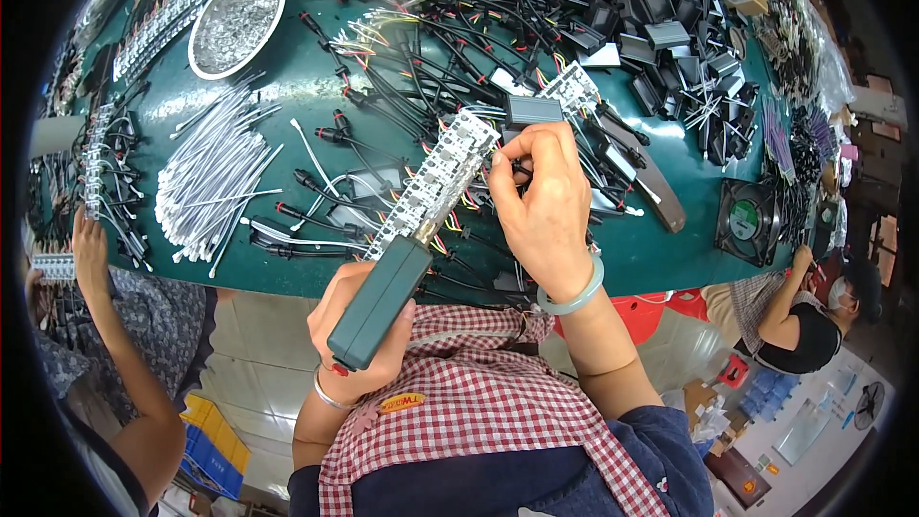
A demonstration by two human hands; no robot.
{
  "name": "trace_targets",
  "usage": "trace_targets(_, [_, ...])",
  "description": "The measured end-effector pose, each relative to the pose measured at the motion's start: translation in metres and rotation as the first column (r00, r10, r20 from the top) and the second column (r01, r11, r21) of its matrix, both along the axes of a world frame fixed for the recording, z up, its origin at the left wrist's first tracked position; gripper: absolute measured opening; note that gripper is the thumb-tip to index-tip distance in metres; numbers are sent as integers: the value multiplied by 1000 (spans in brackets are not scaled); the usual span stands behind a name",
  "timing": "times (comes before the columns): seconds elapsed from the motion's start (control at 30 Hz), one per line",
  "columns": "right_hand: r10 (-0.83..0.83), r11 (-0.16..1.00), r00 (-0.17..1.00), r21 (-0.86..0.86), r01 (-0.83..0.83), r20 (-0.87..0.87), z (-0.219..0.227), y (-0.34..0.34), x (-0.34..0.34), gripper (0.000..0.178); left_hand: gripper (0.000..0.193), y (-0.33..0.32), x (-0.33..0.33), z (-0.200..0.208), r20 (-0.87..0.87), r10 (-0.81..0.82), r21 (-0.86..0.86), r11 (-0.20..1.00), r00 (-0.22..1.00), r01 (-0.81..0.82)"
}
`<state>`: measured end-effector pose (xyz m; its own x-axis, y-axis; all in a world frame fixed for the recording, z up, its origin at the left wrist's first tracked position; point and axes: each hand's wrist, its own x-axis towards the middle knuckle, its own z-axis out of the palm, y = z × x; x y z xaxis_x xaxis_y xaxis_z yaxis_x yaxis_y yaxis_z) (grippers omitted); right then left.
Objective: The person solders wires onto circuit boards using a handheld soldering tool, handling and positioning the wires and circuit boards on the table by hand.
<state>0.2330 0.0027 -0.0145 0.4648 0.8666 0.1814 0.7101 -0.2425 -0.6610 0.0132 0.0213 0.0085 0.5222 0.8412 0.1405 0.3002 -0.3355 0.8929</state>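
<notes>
My left hand (349, 325) is closed round a dark green boxy handheld device (381, 304) with a metal piece at its far end. That end meets a white strip of small circuit boards (436, 177) carrying dark components, which slants away to the upper right. My right hand (544, 196) is closed in a pinch at the strip's right edge. A bit of something black shows behind its fingers, too hidden to name. Just beyond those fingers lies a black rectangular case (533, 111). Another white circuit board (571, 88) rests past it among the wires.
White cable ties (212, 172) lie heaped on the green table (287, 101) at left, below a round bowl (236, 27) of small parts. Black cables with connectors (431, 67) and piled black cases (651, 14) fill the far side. A fan (750, 220) stands right. Co-workers sit on both sides.
</notes>
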Motion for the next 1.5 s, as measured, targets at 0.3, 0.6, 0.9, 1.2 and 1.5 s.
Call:
trace_targets(0.3, [-2, 1000, 1000, 4, 2, 24, -1, 1, 0, 18, 22, 3, 4, 1, -19, -13, 4, 1000, 1000, 13])
trace_targets(0.6, [-17, 1000, 998, -22, 18, 52, 0, 1, -2, 17, 21, 6, 4, 3, -42, -38, -5, 999, 998, 38])
trace_targets(0.9, [-26, 999, 996, -23, 28, 82, 0, 2, -3, 17, 21, 7, 3, 4, -28, -45, -12, 999, 999, 44])
trace_targets(1.2, [-32, 999, 994, -22, 34, 104, -1, 3, -4, 17, 24, 8, 1, 6, -44, -46, 40, 998, 998, 48])
trace_targets(1.5, [-32, 999, 994, -33, 35, 105, -1, 3, -5, 17, 27, 3, -5, 7, -24, 20, -10, 1000, 1000, -20])
